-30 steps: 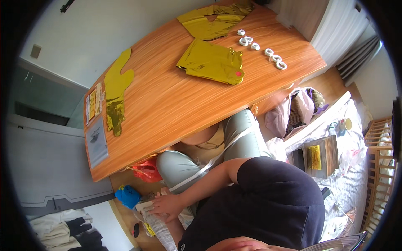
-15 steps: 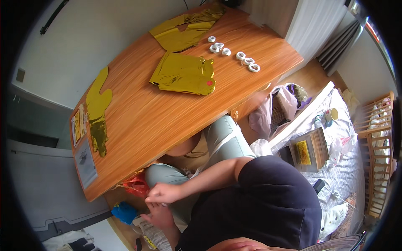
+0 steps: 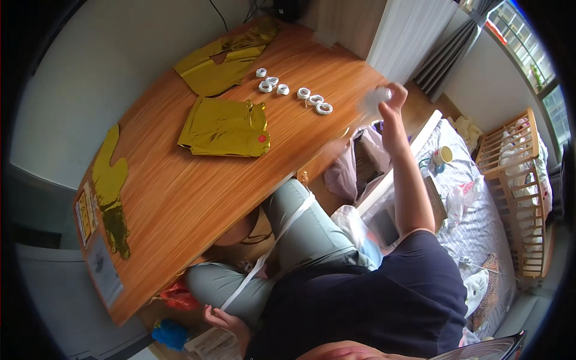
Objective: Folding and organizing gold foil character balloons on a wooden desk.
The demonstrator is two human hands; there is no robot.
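A white ribbon (image 3: 259, 264) runs slantwise across my lap, over both light-green trouser legs. Its lower end is pinched in the fingers of my left hand (image 3: 223, 320), low beside my left knee. My right hand (image 3: 393, 108) is raised near the table's right corner, its fingers closed on a white, motion-blurred bundle (image 3: 374, 101); whether the ribbon joins it cannot be seen. Several small white coils (image 3: 303, 93) lie in a loose row on the wooden tabletop (image 3: 174, 204). Left of them is a folded gold foil sheet (image 3: 225, 129) with a red spot.
More gold foil (image 3: 210, 75) lies at the back, with a long foil piece (image 3: 114, 222) at the left edge. A pink bag (image 3: 342, 171) stands under the table's right side. Beside me are a bed (image 3: 474, 222) with clutter and a wooden crib (image 3: 510, 192).
My right hand has swung from beside my left hand up and far to the right. The ribbon now stretches across my lap from my left hand. The view has turned rightward.
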